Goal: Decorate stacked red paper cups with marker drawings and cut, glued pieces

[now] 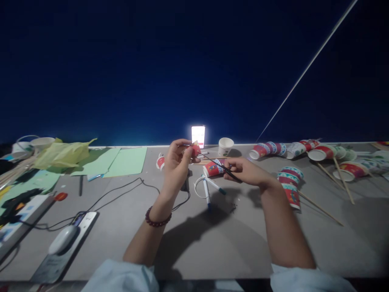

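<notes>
The sleeves [121, 278] are pale blue, the bracelet [158, 224] beaded (dark red).

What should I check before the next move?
1. Left hand has the small red piece: ok, pinched at the fingertips.
2. Right hand has the dark slim tool: ok, it points toward the piece.
3. Tool tip clear of the left hand: cannot tell, too small at the piece.
4. Phone lit and propped up: ok, beyond the hands.
5. Table below the hands free of marker pens: not ok, two lie there.
6. White cup standing: ok.
</notes>
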The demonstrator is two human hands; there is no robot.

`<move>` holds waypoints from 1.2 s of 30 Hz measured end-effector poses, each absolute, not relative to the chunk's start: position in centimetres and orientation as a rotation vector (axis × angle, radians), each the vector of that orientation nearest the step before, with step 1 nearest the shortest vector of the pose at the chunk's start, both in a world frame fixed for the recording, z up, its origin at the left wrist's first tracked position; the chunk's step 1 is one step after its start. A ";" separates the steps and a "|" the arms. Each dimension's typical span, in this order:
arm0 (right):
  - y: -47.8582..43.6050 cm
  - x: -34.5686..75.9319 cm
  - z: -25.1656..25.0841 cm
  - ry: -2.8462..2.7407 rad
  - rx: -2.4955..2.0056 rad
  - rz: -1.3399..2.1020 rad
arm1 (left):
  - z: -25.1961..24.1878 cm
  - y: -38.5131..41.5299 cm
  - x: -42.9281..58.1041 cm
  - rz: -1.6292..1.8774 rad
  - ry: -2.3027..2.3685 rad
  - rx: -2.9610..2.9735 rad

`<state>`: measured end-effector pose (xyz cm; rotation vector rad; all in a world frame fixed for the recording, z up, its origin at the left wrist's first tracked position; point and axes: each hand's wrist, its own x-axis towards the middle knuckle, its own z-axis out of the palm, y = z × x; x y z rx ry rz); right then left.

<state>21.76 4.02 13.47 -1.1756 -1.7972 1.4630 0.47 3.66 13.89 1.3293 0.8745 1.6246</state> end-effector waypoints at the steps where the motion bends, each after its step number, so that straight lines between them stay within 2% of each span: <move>1: 4.0 21.8 13.4 -1.800 -1.175 1.458 | 13.9 3.6 0.5 1.625 0.874 1.331; 36: 3.9 21.3 13.5 -1.800 -1.184 1.430 | 13.9 3.3 0.7 1.734 0.866 1.332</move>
